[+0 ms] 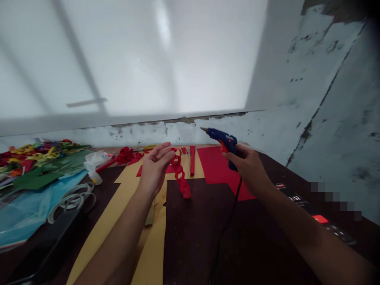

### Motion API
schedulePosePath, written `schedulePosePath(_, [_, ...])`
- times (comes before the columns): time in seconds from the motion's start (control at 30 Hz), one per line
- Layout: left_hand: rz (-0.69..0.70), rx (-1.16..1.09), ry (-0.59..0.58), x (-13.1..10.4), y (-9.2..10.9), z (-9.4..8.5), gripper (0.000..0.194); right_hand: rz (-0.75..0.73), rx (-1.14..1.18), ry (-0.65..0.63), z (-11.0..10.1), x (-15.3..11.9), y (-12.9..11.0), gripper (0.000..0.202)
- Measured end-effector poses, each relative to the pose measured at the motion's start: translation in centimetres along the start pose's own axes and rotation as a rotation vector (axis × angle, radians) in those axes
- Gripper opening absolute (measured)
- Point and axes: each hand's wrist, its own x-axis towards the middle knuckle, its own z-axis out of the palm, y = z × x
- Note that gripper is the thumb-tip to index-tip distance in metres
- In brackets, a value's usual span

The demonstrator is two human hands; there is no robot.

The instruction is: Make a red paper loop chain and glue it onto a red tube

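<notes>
My left hand pinches the top end of a red strip with looped cut-outs, which hangs down over the dark table. In my right hand is a blue glue gun with a red trigger and a small red light. Its nozzle points up and to the left, apart from the red strip. A black cord runs down from the gun's handle. Behind the hands lie a red sheet, a rolled red piece and yellow-brown paper.
Colourful paper pieces, green sheets, a small bottle, a coiled white cable and a black box are at the left. A phone with a lit screen lies at the right. A wall rises behind the table.
</notes>
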Motion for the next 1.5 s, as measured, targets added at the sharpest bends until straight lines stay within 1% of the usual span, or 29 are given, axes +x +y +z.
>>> schedulePosePath(0.13, [-0.011,0.125,-0.042,-0.3,-1.3,0.0,0.04,0.147,0.133,-0.068,-0.2,-0.4,1.3,0.02])
schedulePosePath(0.2, [-0.016,0.167,-0.058,-0.4,-1.6,0.0,0.042,0.15,0.242,-0.115,-0.1,-0.7,1.6,0.019])
schedulePosePath(0.3, [-0.026,0.209,-0.065,-0.4,-1.7,-0.1,0.043,0.127,0.37,-0.158,0.1,-1.2,1.6,0.019])
schedulePosePath(0.4, [-0.031,0.238,-0.065,-0.5,-1.6,0.0,0.043,0.155,0.432,-0.161,0.4,-1.6,1.1,0.02])
schedulePosePath(0.57, [-0.04,0.268,-0.073,-0.7,-1.3,0.3,0.042,0.274,0.496,-0.144,0.5,-1.8,0.8,0.016])
schedulePosePath(0.7, [-0.05,0.272,-0.1,-0.7,-1.3,0.4,0.044,0.317,0.539,-0.228,0.5,-2.1,0.9,0.014])
schedulePosePath(0.8, [-0.067,0.297,-0.113,-0.7,-1.5,0.2,0.044,0.299,0.539,-0.287,0.7,-2.3,1.0,0.011])
schedulePosePath(0.93, [-0.069,0.282,-0.114,-0.8,-1.5,0.3,0.043,0.259,0.455,-0.373,1.1,-2.8,1.0,0.018])
schedulePosePath(1.03, [-0.067,0.277,-0.111,-0.9,-1.3,0.5,0.043,0.251,0.382,-0.425,1.3,-3.2,0.9,0.018])
schedulePosePath(1.23, [-0.088,0.3,-0.124,-1.1,-1.2,0.8,0.045,0.274,0.325,-0.429,1.6,-3.5,0.7,0.015])
schedulePosePath(1.5, [-0.082,0.297,-0.142,-1.3,-1.1,1.0,0.045,0.278,0.317,-0.438,1.6,-3.4,0.9,0.015])
